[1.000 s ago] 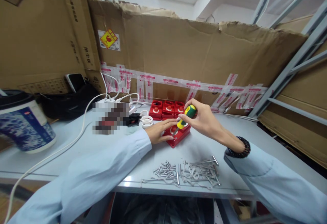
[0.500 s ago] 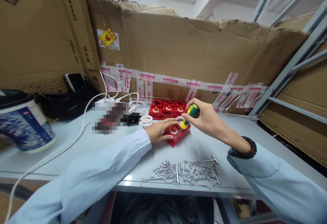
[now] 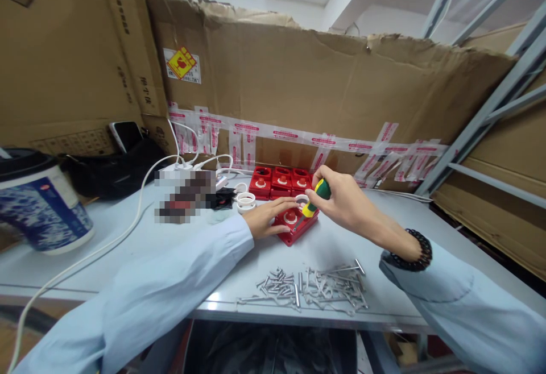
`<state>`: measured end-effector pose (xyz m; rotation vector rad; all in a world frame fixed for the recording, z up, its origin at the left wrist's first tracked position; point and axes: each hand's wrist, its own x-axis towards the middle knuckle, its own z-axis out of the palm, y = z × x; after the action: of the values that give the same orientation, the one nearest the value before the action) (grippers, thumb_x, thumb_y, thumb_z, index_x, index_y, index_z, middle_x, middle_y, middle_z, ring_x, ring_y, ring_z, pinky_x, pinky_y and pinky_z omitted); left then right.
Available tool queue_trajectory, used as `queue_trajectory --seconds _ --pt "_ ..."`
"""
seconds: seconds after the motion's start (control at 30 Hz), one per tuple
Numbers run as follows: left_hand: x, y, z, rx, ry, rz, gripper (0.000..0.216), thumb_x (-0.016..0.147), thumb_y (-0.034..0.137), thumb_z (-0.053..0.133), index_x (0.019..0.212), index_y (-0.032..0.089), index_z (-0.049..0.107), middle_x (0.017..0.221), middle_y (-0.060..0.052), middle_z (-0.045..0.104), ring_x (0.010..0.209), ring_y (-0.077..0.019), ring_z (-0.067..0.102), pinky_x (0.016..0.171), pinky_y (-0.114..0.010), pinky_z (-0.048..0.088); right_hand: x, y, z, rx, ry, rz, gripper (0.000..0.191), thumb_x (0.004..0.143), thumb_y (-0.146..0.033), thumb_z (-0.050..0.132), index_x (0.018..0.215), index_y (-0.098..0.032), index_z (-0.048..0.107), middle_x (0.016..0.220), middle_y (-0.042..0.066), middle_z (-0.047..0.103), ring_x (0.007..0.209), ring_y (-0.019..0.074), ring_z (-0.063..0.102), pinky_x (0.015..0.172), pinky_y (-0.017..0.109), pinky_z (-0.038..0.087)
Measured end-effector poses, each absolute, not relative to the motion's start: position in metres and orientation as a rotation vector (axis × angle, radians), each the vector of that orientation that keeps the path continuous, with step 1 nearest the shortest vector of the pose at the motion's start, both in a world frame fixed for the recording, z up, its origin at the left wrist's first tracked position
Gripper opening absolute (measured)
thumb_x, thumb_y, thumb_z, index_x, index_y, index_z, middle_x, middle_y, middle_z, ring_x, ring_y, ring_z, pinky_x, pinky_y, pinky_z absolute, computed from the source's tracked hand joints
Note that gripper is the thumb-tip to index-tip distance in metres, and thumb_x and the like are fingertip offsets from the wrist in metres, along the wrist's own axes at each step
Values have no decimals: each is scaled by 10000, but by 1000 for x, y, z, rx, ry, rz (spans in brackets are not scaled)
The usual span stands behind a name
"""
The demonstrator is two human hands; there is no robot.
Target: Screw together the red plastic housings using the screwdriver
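Right hand (image 3: 343, 203) is closed around the green-and-yellow screwdriver (image 3: 314, 198). The tool is tilted, its tip down on the red box (image 3: 298, 229). This box sits on the surface (image 3: 128, 232), mid-bench, just ahead of the left hand (image 3: 265, 221). Left hand is not clenched: its fingers lie flat against the box's near-left edge, grasping nothing. A row of red boxes (image 3: 281, 182) stands behind, against the cardboard wall. White rings (image 3: 246, 200) lie just left of the box. A loose pile of screws (image 3: 311, 286) lies near the front edge.
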<state>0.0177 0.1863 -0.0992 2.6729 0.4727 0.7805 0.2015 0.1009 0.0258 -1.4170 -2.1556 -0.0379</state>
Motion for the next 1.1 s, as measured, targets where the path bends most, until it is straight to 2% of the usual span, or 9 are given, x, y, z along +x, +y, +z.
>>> queue_trajectory --seconds 0.4,0.77,0.9,1.0,1.1 --pt "18 187 -99 2660 439 806 579 827 336 588 1341 231 345 1402 -128 365 1288 -242 379 1052 -409 354 206 82 14 -1353 -2147 -96 65 814 -237 509 796 -198 460 759 19 585 621 132 496 583 257 360" --pt "18 188 -100 2660 425 825 573 830 353 579 1337 221 348 1385 -133 379 1279 -237 387 1034 -409 377 219 64 -4 -1348 -2080 -179 112 853 -301 508 837 -202 457 753 22 578 610 134 521 565 247 384" --pt "18 187 -99 2671 432 809 584 830 340 581 1344 222 331 1394 -136 366 1272 -237 395 1026 -413 386 210 75 7 -1510 -2194 -451 244 879 -426 444 849 -188 484 720 72 625 562 177 560 508 275 331" --pt "19 186 -98 2688 457 789 564 835 340 575 1336 223 342 1384 -128 384 1282 -238 383 1035 -403 379 198 87 23 -1749 -2200 -744 406 861 -544 404 801 -162 529 596 112 610 507 224 566 467 287 261" --pt "19 186 -98 2700 509 788 557 826 338 588 1321 225 360 1366 -118 411 1269 -245 405 1023 -388 395 186 97 40 -1703 -2396 -765 392 882 -498 399 765 -155 546 626 130 622 563 229 591 475 289 262"
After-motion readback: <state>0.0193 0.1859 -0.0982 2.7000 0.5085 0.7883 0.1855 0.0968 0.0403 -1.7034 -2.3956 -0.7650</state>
